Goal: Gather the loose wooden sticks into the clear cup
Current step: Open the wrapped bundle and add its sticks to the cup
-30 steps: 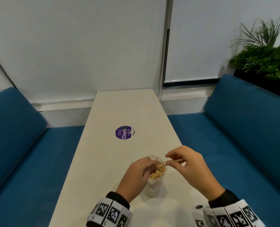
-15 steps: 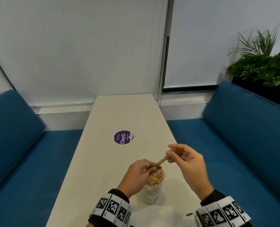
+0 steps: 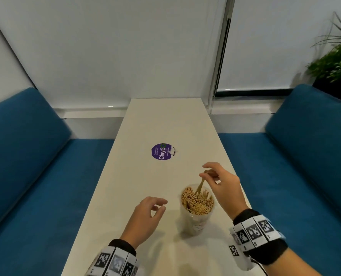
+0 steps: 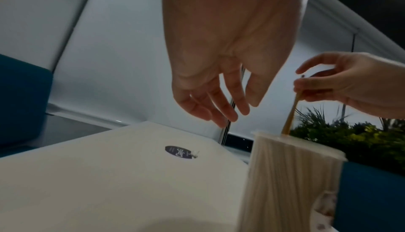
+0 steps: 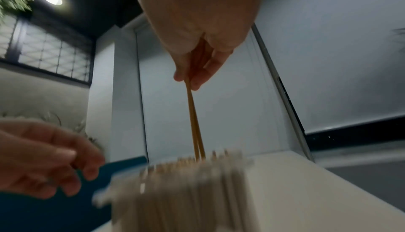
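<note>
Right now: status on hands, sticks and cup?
Left hand open, clear of the clear cup. Right hand pinching two wooden sticks, lower ends in the packed cup. Nothing in the way; purple sticker farther up the table.

The clear cup (image 3: 195, 218) stands upright on the table, packed with upright wooden sticks (image 3: 197, 202). Two more sticks (image 5: 194, 125) slant into its top.

The left hand (image 3: 144, 217) lets go of the clear plastic cup (image 3: 195, 218) now, hanging loose beside it, and the right hand (image 3: 223, 186) tips its thin wooden sticks (image 3: 200, 185) down into the packed bundle.
</note>
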